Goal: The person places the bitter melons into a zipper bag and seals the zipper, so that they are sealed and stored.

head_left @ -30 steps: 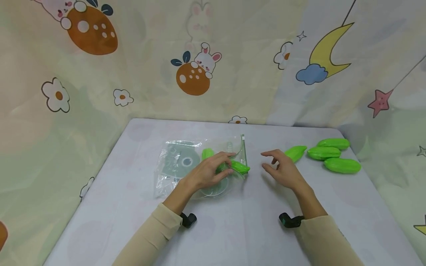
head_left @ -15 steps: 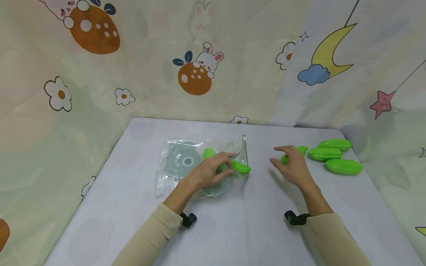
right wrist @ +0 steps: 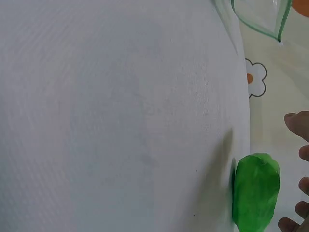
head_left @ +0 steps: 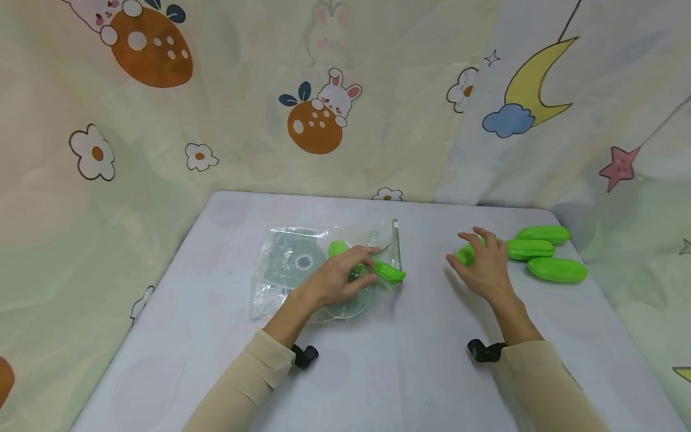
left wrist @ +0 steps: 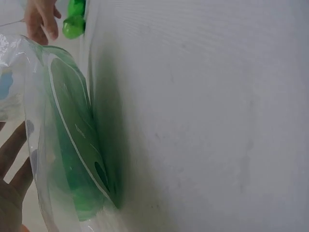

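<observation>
My left hand (head_left: 336, 279) grips the lip of a clear zip bag (head_left: 281, 240), its index finger and thumb apart at the raised mouth. Two bright green, ribbed gourd-like vegetables are at the bag: one (head_left: 390, 272) points out through the mouth, and the other (head_left: 337, 247) shows behind the hand, partly hidden. My right hand (head_left: 486, 267) hovers with fingers spread over another green vegetable (head_left: 465, 254), which it partly covers. In the right wrist view, that vegetable (right wrist: 256, 193) lies close beside the spread fingers (right wrist: 298, 124), with a gap between.
Right of my right hand, three more green vegetables lie grouped: one at the back (head_left: 542, 234), one in the middle (head_left: 531, 249), one in front (head_left: 558, 270). The white table (head_left: 378, 372) ends at a printed cloth backdrop (head_left: 405, 138).
My right hand has moved right, from beside the nearest loose vegetable to over it, and its fingers have spread. My left hand and the bag have stayed in place.
</observation>
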`<state>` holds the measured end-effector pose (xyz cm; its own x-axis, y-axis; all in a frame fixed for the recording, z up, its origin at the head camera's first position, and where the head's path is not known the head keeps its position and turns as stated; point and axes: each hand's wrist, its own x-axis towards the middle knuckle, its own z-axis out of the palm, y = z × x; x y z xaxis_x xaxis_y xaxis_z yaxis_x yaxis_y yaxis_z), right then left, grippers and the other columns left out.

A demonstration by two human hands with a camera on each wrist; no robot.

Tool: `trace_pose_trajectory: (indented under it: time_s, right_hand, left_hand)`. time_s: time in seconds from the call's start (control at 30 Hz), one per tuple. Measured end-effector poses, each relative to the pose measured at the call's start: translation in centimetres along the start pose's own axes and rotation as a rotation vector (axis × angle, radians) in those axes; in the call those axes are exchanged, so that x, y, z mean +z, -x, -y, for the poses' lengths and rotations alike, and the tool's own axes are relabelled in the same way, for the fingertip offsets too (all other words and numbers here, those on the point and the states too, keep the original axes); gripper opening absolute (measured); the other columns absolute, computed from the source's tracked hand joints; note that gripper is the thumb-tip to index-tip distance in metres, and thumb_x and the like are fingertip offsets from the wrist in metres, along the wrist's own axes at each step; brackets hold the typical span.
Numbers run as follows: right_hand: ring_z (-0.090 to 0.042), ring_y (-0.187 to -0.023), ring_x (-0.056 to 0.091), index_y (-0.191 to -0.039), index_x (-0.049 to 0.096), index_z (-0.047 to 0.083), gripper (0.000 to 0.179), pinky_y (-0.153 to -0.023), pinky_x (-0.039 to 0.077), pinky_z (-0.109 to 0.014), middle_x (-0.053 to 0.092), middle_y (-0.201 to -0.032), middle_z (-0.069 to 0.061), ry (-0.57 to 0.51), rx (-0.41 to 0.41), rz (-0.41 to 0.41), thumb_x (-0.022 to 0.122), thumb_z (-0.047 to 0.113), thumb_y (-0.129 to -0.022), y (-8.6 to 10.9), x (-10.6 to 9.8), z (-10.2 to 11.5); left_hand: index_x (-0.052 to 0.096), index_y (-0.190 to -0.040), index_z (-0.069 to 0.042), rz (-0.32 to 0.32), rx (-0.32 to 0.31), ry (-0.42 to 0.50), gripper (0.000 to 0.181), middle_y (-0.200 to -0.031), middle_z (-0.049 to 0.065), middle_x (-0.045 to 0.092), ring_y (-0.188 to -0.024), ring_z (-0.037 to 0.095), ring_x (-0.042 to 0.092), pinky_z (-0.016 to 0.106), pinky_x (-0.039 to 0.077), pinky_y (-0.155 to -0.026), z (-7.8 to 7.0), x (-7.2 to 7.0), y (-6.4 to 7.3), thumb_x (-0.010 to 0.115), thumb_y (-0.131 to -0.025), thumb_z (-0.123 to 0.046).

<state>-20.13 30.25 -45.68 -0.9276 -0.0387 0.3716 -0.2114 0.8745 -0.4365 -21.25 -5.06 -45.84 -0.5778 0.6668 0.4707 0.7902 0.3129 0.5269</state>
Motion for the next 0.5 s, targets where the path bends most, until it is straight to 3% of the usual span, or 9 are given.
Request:
trace_pose_trajectory:
  time_s: [0.5]
  right_hand:
    - [-0.065, -0.132, 0.029, -0.139, 0.054, 0.000, 0.059, -0.100, 0.029, -0.074, 0.034, -0.152, -0.035, 0.037, 0.037, 0.036, 0.074, 0.030, -0.093, 0.0, -0.4, -1.7]
  left_hand:
    - [0.059, -0.110, -0.015, 0.025, -0.016, -0.004, 0.017, -0.148, 0.005, 0.057, -0.139, 0.019, 0.053, 0.031, 0.047, -0.111, -0.2, -0.3, 0.0, 0.069, -0.101, -0.025]
